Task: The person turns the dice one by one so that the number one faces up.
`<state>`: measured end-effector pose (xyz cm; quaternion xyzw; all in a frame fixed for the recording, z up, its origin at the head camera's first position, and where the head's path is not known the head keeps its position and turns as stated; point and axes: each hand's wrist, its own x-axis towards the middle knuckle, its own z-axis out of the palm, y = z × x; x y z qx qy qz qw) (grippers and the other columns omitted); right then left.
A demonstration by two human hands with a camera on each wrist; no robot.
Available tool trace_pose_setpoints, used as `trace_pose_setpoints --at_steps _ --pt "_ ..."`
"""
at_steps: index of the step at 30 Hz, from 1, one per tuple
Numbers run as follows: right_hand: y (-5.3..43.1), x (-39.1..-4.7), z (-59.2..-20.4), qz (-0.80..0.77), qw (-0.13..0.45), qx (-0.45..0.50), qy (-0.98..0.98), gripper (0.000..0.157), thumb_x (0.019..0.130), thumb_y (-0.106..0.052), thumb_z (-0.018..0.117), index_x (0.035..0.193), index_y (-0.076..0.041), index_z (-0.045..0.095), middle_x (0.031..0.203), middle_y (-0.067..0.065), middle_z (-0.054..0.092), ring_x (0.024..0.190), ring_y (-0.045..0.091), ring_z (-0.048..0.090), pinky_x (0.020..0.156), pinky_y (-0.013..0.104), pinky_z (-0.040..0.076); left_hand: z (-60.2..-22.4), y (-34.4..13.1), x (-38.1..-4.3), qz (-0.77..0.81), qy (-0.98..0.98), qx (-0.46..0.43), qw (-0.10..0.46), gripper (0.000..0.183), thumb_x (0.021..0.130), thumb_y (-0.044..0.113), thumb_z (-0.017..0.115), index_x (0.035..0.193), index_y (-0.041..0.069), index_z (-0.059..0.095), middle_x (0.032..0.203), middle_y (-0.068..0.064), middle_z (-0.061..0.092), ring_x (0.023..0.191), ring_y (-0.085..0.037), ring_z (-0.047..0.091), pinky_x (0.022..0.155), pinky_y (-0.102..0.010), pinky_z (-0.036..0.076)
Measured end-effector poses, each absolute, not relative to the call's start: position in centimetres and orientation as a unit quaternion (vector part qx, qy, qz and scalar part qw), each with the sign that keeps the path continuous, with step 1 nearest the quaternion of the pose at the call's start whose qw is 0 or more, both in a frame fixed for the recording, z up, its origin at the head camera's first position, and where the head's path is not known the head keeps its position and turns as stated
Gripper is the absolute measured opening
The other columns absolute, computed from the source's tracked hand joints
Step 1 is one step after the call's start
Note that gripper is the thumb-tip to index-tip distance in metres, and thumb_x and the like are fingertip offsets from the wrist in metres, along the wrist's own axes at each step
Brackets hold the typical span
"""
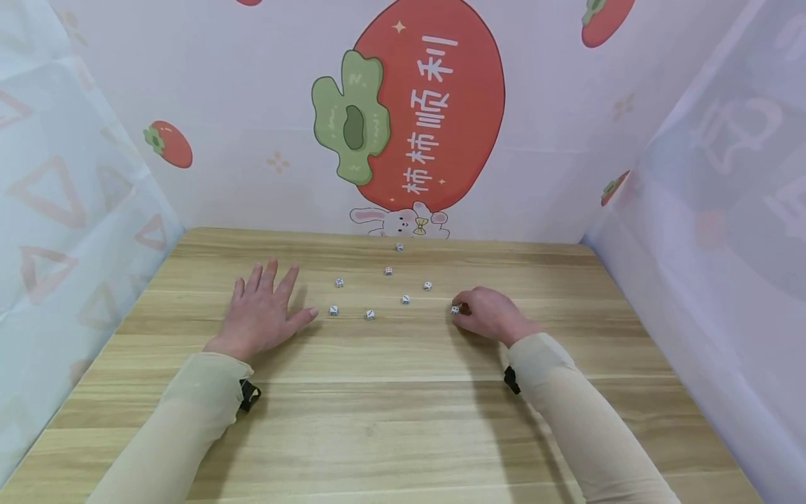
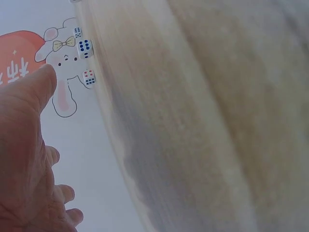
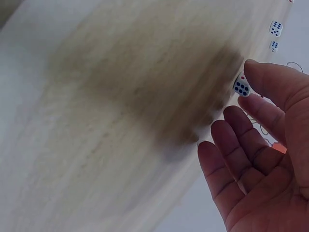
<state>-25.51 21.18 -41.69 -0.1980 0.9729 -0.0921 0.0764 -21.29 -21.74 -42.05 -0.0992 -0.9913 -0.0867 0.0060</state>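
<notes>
At the right of the group, my right hand (image 1: 488,313) pinches a small white die (image 1: 455,309) between thumb and index finger, low at the tabletop. In the right wrist view, blue pips show on this die (image 3: 241,88), and the other fingers are loosely bent. My left hand (image 1: 259,316) is on the left with its fingers spread and nothing in it. Its thumb points toward the nearest die (image 1: 334,311), a small gap apart. Another die (image 1: 370,315) lies to the right of that one.
More white dice lie scattered between the hands: one die (image 1: 339,283) at the left, one (image 1: 406,299) in the middle, one (image 1: 427,285) nearer the right hand, and one (image 1: 399,247) by the back wall. Printed cloth walls (image 1: 252,189) enclose the wooden table (image 1: 365,434).
</notes>
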Motion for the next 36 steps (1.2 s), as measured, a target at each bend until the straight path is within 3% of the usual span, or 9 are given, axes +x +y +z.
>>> trace_pose_setpoints --at_steps 10,25,36 --pt "20.6 -25.5 -41.9 -0.077 0.07 -0.197 0.975 0.025 0.097 -0.025 0.07 0.116 -0.011 0.077 0.106 0.003 0.076 0.096 0.019 0.065 0.094 0.042 0.055 -42.1 -21.8 -21.2 -0.084 -0.991 -0.102 0.005 0.097 0.099 0.072 0.046 0.168 0.01 0.015 0.171 -0.031 0.003 0.155 -0.057 0.001 0.119 -0.076 0.004" --pt "20.0 -25.6 -41.8 -0.082 0.076 -0.191 0.975 0.02 0.101 -0.022 0.069 0.116 -0.011 0.076 0.109 0.005 0.076 0.096 0.019 0.066 0.095 0.043 0.055 -42.2 -21.8 -21.1 -0.086 -0.991 -0.104 0.012 0.094 0.1 0.068 0.05 0.167 0.011 0.018 0.17 -0.032 0.007 0.155 -0.057 0.004 0.119 -0.077 0.005" --pt "19.2 -25.6 -41.5 -0.1 0.078 -0.187 0.974 0.019 0.102 -0.021 0.065 0.113 -0.007 0.073 0.1 0.005 0.073 0.087 0.017 0.064 0.086 0.04 0.056 -42.3 -21.7 -21.1 -0.093 -0.99 -0.103 0.016 0.095 0.099 0.068 0.053 0.167 0.011 0.02 0.17 -0.031 0.008 0.155 -0.057 0.007 0.119 -0.076 0.006"
